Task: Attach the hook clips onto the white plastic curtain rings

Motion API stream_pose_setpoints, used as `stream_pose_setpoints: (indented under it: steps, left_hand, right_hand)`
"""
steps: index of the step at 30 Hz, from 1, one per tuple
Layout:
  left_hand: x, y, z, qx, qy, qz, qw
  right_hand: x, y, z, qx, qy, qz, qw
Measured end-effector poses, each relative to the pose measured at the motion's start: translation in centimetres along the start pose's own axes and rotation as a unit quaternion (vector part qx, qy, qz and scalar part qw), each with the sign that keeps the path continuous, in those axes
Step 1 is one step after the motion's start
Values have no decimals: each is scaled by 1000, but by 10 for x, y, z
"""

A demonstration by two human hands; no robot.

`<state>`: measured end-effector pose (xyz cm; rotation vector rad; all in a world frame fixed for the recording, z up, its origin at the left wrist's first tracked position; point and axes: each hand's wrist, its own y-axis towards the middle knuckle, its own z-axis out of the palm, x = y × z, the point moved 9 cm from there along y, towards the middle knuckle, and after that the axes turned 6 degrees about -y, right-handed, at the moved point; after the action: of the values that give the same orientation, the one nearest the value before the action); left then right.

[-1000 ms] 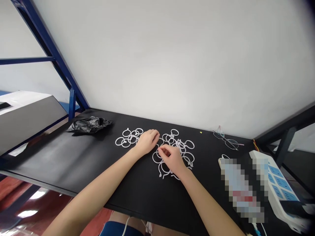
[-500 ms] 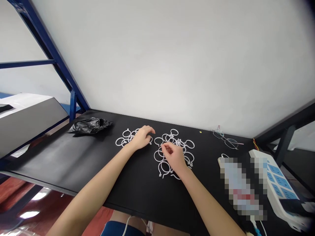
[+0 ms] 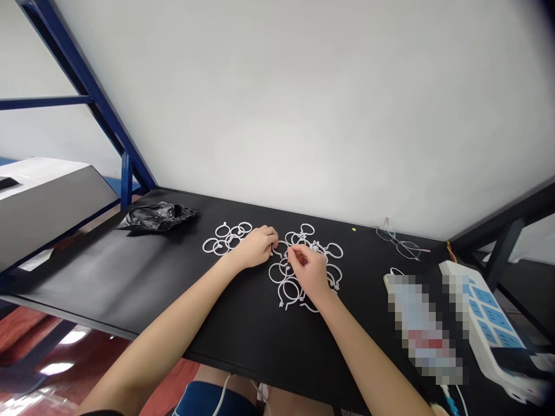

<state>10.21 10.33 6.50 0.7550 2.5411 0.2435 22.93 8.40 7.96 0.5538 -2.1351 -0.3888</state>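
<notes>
Thin white open rings (image 3: pixel 291 290) with small knobbed ends lie in a loose pile on the black table, under and around my right hand (image 3: pixel 309 267). Its thumb and forefinger are pinched together at the end of one white ring (image 3: pixel 281 245). From the other side my left hand (image 3: pixel 259 247) has its fingers curled down over the left edge of that same ring; the fingertips are partly hidden. A second, smaller group of white rings (image 3: pixel 222 231) rests just beyond my left wrist.
A crumpled black plastic bag (image 3: pixel 158 218) lies at the table's far left. Eyeglasses (image 3: pixel 407 249) rest at the back right. Nearer are a blurred phone-like object (image 3: pixel 425 329) with a cable and a white power strip (image 3: pixel 485 312). A wall (image 3: pixel 303 115) rises behind the table.
My left hand has moved right, from the smaller group to the ring by my right hand, and its fingers have curled in. My right hand has shifted slightly right, still pinched.
</notes>
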Motion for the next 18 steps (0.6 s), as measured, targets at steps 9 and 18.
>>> stream_pose_setpoints:
  steps: [9, 18]
  left_hand:
    - [17, 0, 2, -14, 42, -12, 999]
    - [31, -3, -4, -8, 51, -36, 998]
  right_hand:
    - [0, 1, -1, -4, 5, 0, 1000]
    - [-2, 1, -1, -5, 5, 1, 1000]
